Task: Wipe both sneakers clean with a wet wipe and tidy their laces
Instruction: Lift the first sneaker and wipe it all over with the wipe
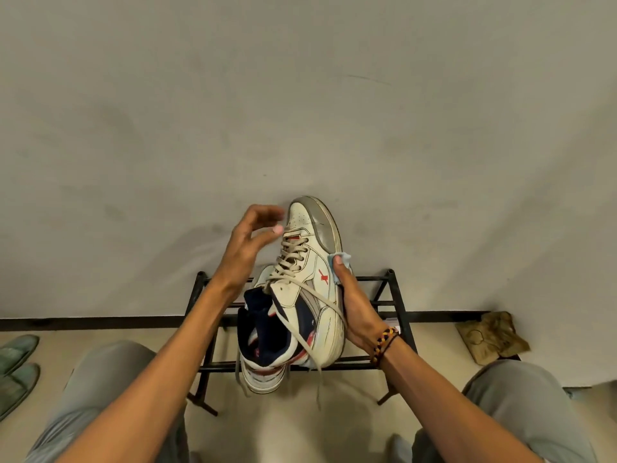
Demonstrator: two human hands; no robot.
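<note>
A white sneaker (pixel 312 265) with grey toe cap, navy lining and red marks is held up in the air, toe pointing away from me. My right hand (pixel 355 305) grips its right side and sole, with a pale blue wet wipe (pixel 344 259) pressed between fingers and shoe. Loose beige laces (pixel 320 302) cross the tongue and dangle below the heel. My left hand (pixel 248 242) hovers at the left of the laces near the toe, fingers loosely curled, holding nothing. A second sneaker (pixel 263 379) sits on the rack just beneath, mostly hidden.
A black metal shoe rack (pixel 394 295) stands against the wall below the shoe. Green slippers (pixel 16 362) lie on the floor at the left. A crumpled brown cloth (pixel 494 335) lies at the right by the wall. My knees frame the bottom.
</note>
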